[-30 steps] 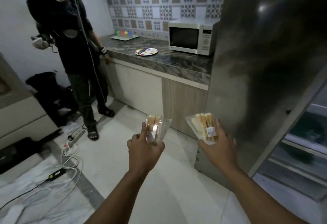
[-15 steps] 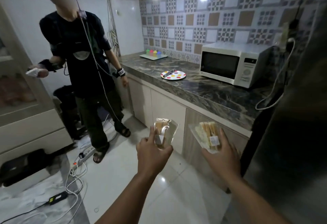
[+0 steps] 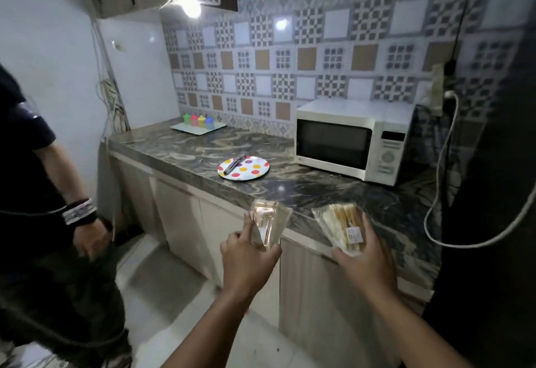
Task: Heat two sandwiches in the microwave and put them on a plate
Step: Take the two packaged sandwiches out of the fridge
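A view from head height looks down at two bare forearms held out in front of a kitchen counter (image 3: 203,147) of dark marbled stone. The left hand (image 3: 246,260) is closed around a wrapped sandwich (image 3: 268,227) in clear plastic, held upright by its lower end with the thumb on the near face. The right hand (image 3: 367,260) cradles a second wrapped sandwich (image 3: 342,227) from below, fingers curled around its right side; this pack lies tilted, showing several slices on edge and a small white label. Both packs hang in the air at the counter's front edge, not touching it.

On the counter, beyond and between the hands, sits a round white plate (image 3: 255,174) with coloured dots. A pair of dark tongs (image 3: 235,163) rests across its left part, though blur makes it hard to be sure of the tool. To the right of the plate stands a white microwave (image 3: 352,139), its door closed, against a wall of patterned tiles. A grey cable (image 3: 452,147) loops down beside it on the right. At the far left end of the counter a white tray (image 3: 188,129) carries four small coloured cups (image 3: 198,120).

Another person in dark clothes (image 3: 26,147) stands at the left edge of the view, one hand hanging down with a band on the wrist. A bright lamp (image 3: 190,4) shines under the upper cabinet.
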